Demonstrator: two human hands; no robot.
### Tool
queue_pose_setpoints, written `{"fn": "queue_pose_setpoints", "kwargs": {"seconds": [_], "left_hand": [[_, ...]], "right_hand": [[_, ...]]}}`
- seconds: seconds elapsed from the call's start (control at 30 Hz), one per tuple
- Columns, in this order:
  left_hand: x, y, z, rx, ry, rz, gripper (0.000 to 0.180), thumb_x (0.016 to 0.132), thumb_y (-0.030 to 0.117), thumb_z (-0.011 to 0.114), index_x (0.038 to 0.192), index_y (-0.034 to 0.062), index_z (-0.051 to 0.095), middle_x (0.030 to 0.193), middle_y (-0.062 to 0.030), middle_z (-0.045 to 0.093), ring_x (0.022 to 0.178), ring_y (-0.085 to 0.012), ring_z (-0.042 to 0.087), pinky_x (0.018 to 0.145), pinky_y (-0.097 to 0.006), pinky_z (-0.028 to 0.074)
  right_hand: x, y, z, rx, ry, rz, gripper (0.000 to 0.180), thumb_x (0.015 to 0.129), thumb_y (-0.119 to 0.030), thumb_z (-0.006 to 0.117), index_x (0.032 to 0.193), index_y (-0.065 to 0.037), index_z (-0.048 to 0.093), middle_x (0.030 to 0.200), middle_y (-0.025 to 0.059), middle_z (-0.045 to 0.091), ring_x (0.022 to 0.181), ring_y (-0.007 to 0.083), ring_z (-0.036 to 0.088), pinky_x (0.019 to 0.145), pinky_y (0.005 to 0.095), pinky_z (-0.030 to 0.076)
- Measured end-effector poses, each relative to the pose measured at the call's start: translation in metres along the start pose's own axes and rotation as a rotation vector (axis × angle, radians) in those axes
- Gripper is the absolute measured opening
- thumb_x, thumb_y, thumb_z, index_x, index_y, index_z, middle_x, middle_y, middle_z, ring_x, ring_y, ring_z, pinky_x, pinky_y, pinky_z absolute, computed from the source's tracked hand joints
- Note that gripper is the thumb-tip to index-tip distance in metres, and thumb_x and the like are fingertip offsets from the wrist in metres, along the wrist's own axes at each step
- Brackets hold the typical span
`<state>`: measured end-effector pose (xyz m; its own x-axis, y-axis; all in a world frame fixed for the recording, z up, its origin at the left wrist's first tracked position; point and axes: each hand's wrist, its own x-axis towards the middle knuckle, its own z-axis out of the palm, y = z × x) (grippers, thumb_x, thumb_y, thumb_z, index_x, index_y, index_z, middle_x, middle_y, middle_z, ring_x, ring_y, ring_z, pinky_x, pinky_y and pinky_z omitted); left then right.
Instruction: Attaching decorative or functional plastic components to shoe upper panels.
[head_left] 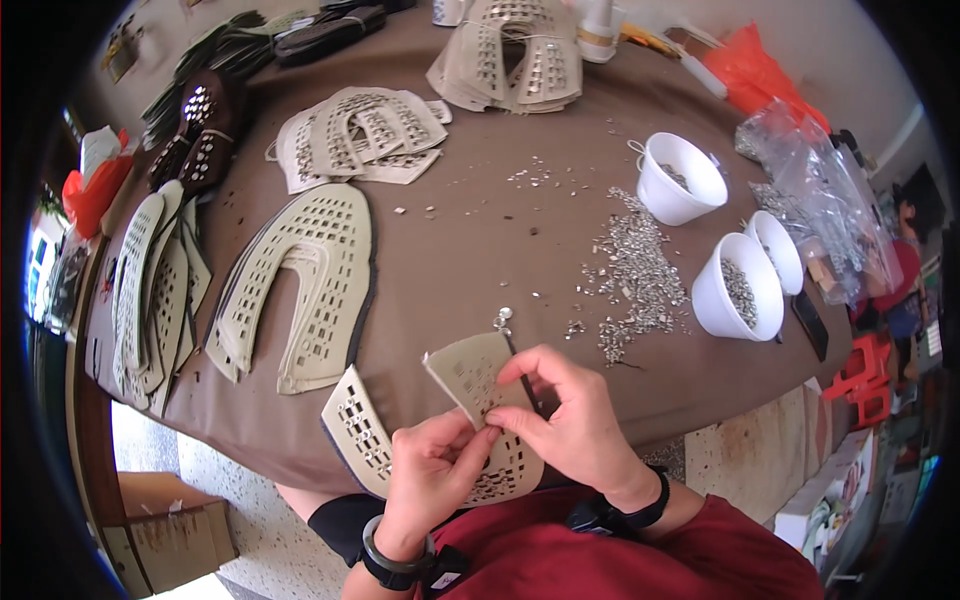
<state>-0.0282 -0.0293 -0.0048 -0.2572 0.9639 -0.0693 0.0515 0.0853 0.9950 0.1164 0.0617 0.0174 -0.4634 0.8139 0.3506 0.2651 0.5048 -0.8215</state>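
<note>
A beige U-shaped shoe upper point(362, 432), punched with rows of slots and dotted with small metal studs, is held close to my body at the table's front edge. My left hand point(437, 468) pinches its inner edge between thumb and fingers. From the other side my right hand point(577, 418) grips the same piece, thumb meeting the left fingertips and index finger bent over the raised end. Any small part between the fingertips is hidden. A few shiny round pieces point(503, 318) lie just beyond the upper.
Stacked beige uppers point(338, 240) lie left of centre, with studded ones point(365, 135) behind. Loose metal bits point(640, 275) spread beside white cups point(740, 310) on the right. A phone point(810, 325), plastic bag point(820, 190) and tied bundle point(510, 60) also sit on the brown-covered table.
</note>
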Motion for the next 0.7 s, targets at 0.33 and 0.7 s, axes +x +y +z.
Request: {"fn": "queue_pose_setpoints", "kwargs": {"seconds": [0.33,0.7], "left_hand": [[-0.009,-0.008,0.000,0.428,0.070,0.315,0.012,0.079,0.003,0.076,0.090,0.0024,0.074,0.065,-0.0117,0.066,0.056,-0.0249,0.066,0.054,-0.032,0.049],[-0.002,-0.001,0.000,-0.140,0.089,0.031,0.009,0.092,0.003,0.071,0.094,-0.0056,0.070,0.072,-0.0053,0.071,0.065,-0.0075,0.066,0.059,-0.020,0.051]], "right_hand": [[-0.014,-0.002,-0.005,0.318,-0.059,0.243,0.030,0.078,-0.002,0.080,0.097,-0.003,0.057,0.080,0.0046,0.062,0.070,0.0072,0.057,0.064,0.0268,0.048],[-0.008,-0.001,-0.025,0.146,-0.120,0.038,0.028,0.082,-0.004,0.079,0.107,-0.002,0.066,0.099,0.0108,0.070,0.081,0.0177,0.071,0.070,0.0289,0.056]]}}
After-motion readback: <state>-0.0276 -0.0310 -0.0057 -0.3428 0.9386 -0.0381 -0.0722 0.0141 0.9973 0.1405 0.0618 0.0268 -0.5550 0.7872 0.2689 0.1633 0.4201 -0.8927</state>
